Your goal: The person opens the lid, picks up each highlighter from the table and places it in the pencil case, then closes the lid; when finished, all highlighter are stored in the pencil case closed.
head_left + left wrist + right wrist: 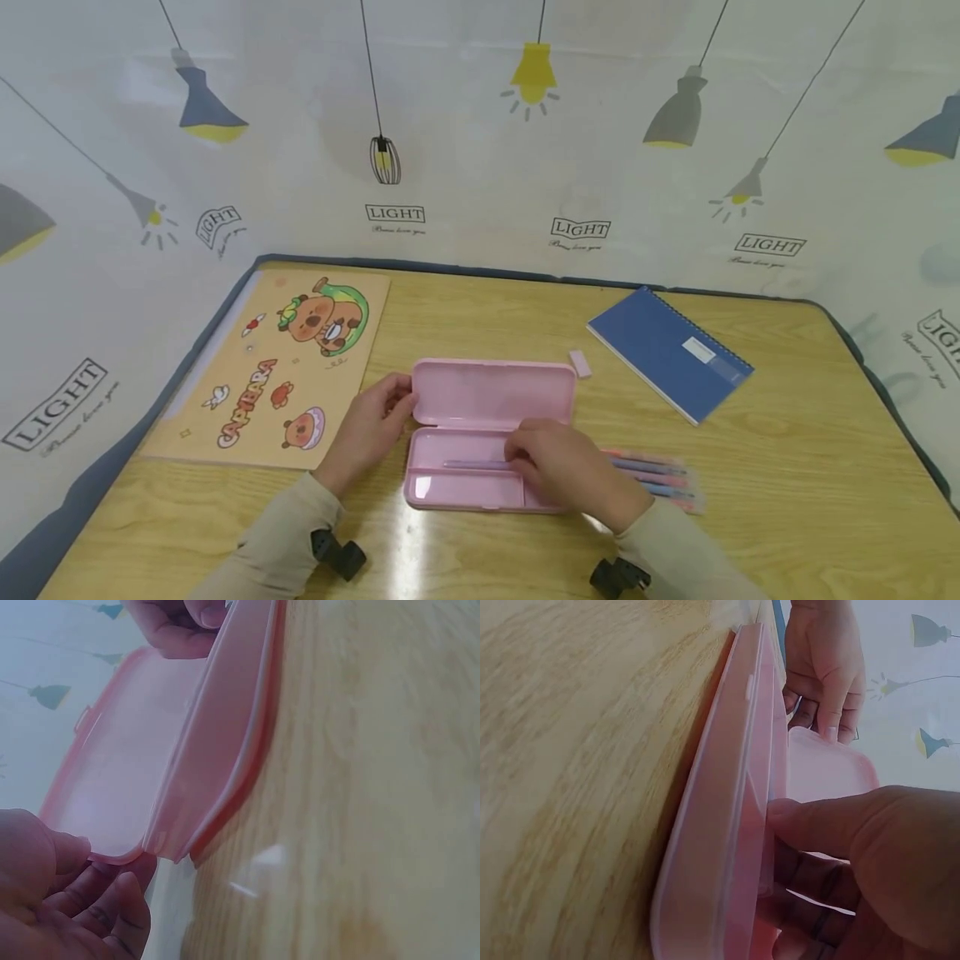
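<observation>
A pink pencil case (491, 393) lies unfolded on the table, its lid tipped back on the far side. My left hand (377, 425) pinches the lid's left edge between thumb and fingers, also visible in the left wrist view. Inside the lower tray, a pale purple pen (472, 464) lies lengthwise in the far compartment. My right hand (570, 471) reaches into the tray with thumb and fingers around the pen's right end, which they hide. In the right wrist view the thumb (810, 821) bends over the case's inside.
Several colored pens (652, 479) in a clear sleeve lie right of the case, partly behind the right hand. A small pink eraser (580, 363) sits beside the lid. A blue spiral notebook (667, 354) lies at the back right, a capybara folder (277, 367) at the left.
</observation>
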Action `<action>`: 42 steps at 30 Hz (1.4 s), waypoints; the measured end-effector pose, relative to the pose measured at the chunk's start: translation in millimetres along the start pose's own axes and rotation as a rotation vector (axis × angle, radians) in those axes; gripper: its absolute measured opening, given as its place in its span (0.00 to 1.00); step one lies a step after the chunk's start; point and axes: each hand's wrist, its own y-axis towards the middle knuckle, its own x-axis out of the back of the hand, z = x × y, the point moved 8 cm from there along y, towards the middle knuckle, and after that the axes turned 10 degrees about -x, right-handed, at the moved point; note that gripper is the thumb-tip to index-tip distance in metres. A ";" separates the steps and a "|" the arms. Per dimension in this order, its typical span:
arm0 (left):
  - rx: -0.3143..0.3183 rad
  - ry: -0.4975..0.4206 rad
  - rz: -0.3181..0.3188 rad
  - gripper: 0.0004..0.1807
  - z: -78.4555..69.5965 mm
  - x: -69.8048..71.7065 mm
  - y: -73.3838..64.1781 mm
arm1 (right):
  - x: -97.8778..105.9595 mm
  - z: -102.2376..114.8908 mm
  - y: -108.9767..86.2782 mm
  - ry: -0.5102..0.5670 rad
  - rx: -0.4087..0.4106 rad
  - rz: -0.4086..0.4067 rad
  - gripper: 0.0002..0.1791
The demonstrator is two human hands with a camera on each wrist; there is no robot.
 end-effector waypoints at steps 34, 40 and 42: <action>-0.017 0.046 -0.011 0.12 -1.0 1.8 0.3 | 58.4 -125.8 -62.9 0.187 -0.264 -0.038 0.05; -0.005 0.037 -0.003 0.12 -2.0 1.2 -1.0 | 51.0 -148.4 -72.9 0.173 -0.310 -0.005 0.05; -0.004 0.037 -0.002 0.12 -2.8 1.0 -1.4 | 49.2 -151.2 -74.4 0.175 -0.318 0.010 0.05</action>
